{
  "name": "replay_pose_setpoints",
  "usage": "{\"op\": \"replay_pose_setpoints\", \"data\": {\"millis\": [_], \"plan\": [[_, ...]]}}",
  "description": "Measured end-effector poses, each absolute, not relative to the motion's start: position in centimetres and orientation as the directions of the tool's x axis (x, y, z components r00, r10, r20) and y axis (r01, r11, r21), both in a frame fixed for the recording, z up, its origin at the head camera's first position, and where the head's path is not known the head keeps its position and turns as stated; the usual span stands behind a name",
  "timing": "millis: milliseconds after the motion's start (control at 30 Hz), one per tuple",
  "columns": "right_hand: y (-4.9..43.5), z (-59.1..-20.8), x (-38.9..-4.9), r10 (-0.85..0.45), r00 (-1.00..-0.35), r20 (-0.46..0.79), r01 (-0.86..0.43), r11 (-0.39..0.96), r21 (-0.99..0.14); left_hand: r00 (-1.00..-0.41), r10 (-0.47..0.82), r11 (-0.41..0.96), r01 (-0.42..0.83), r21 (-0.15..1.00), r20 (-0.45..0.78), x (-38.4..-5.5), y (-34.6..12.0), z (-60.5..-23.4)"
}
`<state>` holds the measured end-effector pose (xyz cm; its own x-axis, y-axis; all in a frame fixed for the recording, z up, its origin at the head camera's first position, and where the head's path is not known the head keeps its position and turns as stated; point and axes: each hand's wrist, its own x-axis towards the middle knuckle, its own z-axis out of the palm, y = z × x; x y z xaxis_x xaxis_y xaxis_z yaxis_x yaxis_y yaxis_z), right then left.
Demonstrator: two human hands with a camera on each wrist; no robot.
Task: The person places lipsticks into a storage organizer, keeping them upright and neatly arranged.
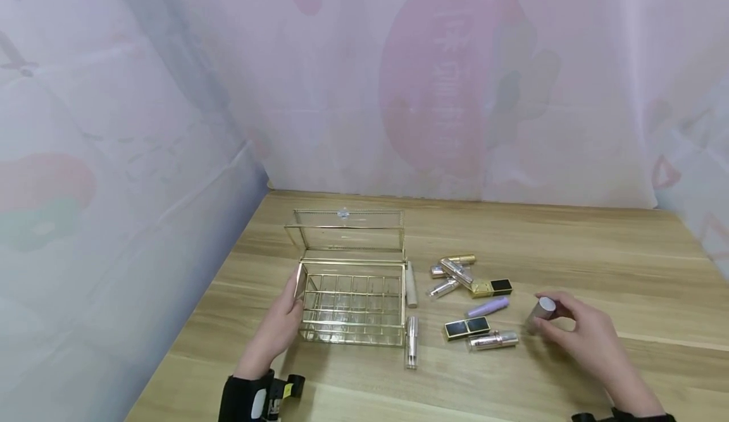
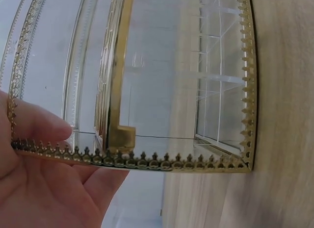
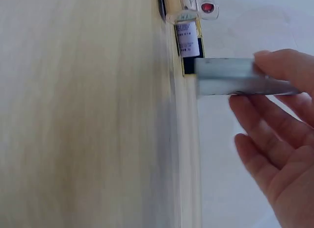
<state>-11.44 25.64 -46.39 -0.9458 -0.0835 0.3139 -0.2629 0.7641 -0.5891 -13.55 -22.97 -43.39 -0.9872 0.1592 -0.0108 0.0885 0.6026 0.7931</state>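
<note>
My left hand grips the left side of a gold-edged glass box, thumb on one side of its wall and fingers on the other. The box's lid stands raised at the back, and gold dividers split the inside into small compartments. In the left wrist view, a toothed gold rim runs past the thumb. Over to the right, my right hand pinches a silver-grey lipstick tube between thumb and fingers. The tube stands nearly upright, tilted slightly; whether its base touches the table is unclear.
Beside the box's right wall lie a pale tube and a silver lipstick. Between box and right hand are a black-and-gold lipstick, a clear-capped lipstick, a purple tube, a gold-and-black lipstick and a small pile of lipsticks.
</note>
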Motion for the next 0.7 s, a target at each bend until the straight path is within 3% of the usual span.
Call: {"op": "replay_pose_setpoints", "data": {"millis": [233, 700], "plan": [[24.5, -45.3, -12.1, -0.064, -0.931, 0.359, -0.290, 0.726, -0.623, -0.987, 0.159, 0.593, 0.087, 0.800, -0.011, -13.8, -23.2, -43.8], [20.6, -43.4, -13.5, -0.033, -0.810, 0.585, -0.431, 0.710, -0.557, -0.993, 0.113, 0.590, 0.042, 0.807, -0.031, -13.8, -22.8, -43.8]]}}
